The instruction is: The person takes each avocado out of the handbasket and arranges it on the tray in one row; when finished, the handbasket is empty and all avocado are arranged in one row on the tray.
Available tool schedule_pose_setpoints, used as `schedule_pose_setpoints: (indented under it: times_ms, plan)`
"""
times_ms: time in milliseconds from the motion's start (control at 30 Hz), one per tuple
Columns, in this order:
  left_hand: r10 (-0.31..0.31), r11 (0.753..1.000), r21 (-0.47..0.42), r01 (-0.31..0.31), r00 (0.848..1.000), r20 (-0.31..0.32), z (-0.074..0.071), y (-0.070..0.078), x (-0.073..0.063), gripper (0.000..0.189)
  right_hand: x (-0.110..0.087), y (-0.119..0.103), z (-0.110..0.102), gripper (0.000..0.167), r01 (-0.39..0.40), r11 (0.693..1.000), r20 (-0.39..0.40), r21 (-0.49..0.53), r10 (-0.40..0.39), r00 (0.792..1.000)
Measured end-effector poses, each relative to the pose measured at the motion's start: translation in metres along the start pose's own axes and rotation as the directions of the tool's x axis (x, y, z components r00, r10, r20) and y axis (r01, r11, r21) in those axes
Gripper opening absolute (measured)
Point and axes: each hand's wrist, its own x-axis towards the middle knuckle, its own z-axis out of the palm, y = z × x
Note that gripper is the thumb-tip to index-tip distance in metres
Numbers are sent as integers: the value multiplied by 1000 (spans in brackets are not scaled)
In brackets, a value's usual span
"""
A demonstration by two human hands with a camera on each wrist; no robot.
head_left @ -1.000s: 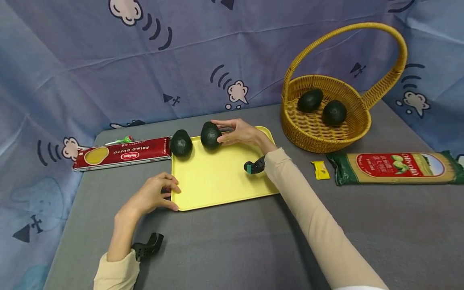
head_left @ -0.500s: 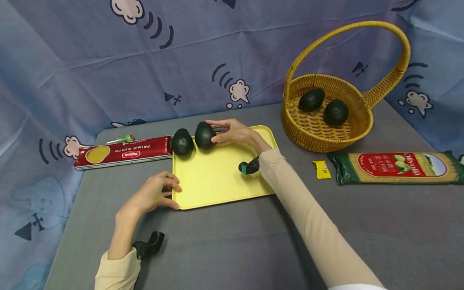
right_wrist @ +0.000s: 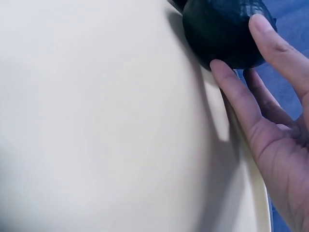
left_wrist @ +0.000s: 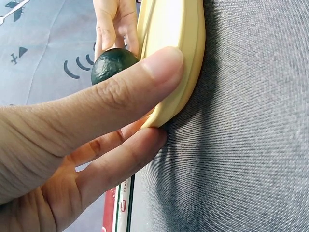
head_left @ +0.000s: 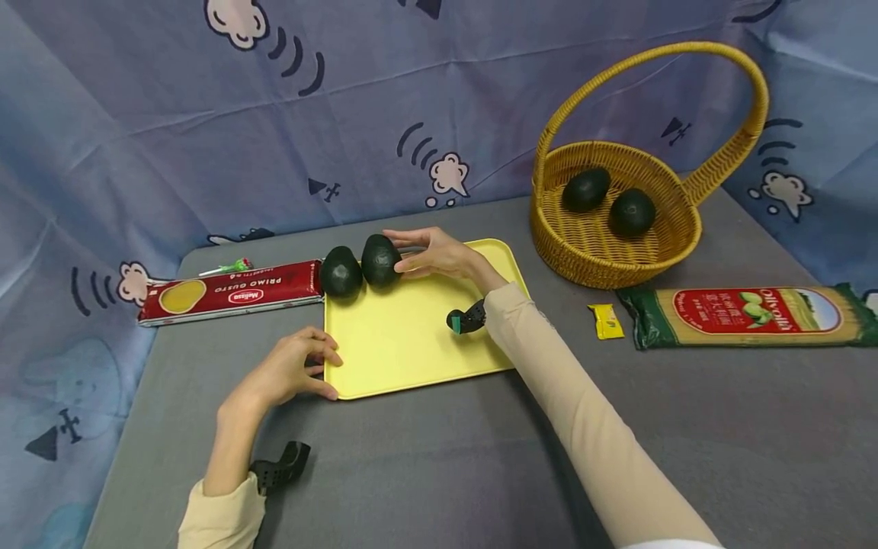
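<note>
Two dark green avocados stand side by side at the back left of a yellow tray (head_left: 405,343). My right hand (head_left: 439,253) holds the right-hand avocado (head_left: 380,262) with thumb and fingertips around its right side; the right wrist view shows the same avocado (right_wrist: 222,34) between them. The other avocado (head_left: 341,273) sits at the back left corner, close against the held one. At the near left corner my left hand (head_left: 291,364) grips the tray, its thumb (left_wrist: 164,67) over the rim and fingers at the outer side.
A wicker basket (head_left: 604,271) with a tall handle and two avocados stands back right. Before it lie a yellow wrapped sweet (head_left: 607,322) and a spaghetti pack (head_left: 757,313). A red spaghetti pack (head_left: 229,291) and a lollipop (head_left: 229,267) lie left of the tray.
My right hand has moved the held avocado left along the tray, up close to the other avocado. My left hand has stayed at the tray corner.
</note>
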Motion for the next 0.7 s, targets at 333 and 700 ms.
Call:
schedule_pose_setpoints:
  times_ms: [333,700]
  plan:
    - [-8,1000,0,8,1000,-8,0,0,-5,35,-11,-5,-5,67,6,1000,8,15,-7,1000]
    - [-16,1000,-2,16,1000,6,3,4,-2,35,-43,-6,-26,65,57,998,-6,0,-57,998]
